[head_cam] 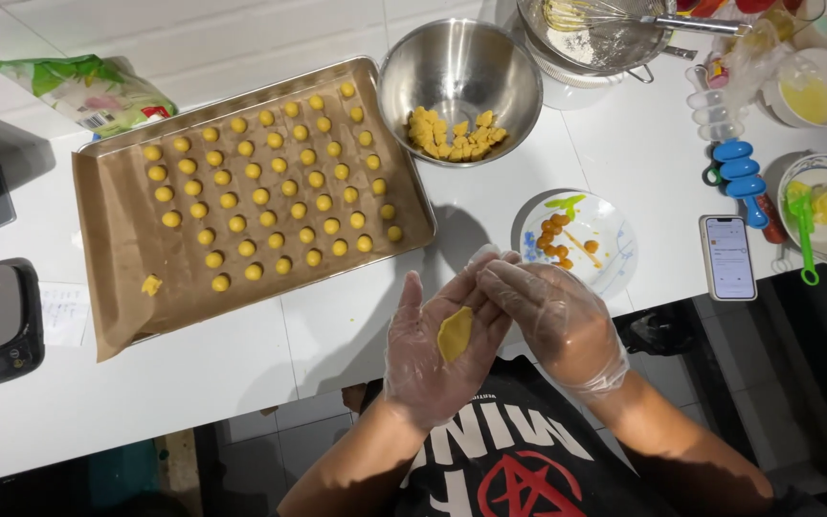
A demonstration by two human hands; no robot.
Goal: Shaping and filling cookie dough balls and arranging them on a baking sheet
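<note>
— Yellow dough piece (455,333), flattened, lies on the open palm of the left hand (430,356), which is spread, palm up, in a clear glove.

— And the right hand (552,321)?

— Gloved too, fingers curled, its fingertips against the left hand's fingertips just beside the dough; I cannot tell whether it pinches anything.

— Around them?

— Above the hands sits a small plate (614,235) with orange balls. Farther up, a steel bowl (452,67) holds dough chunks; to its left a lined baking tray (117,287) carries rows of yellow balls.
</note>
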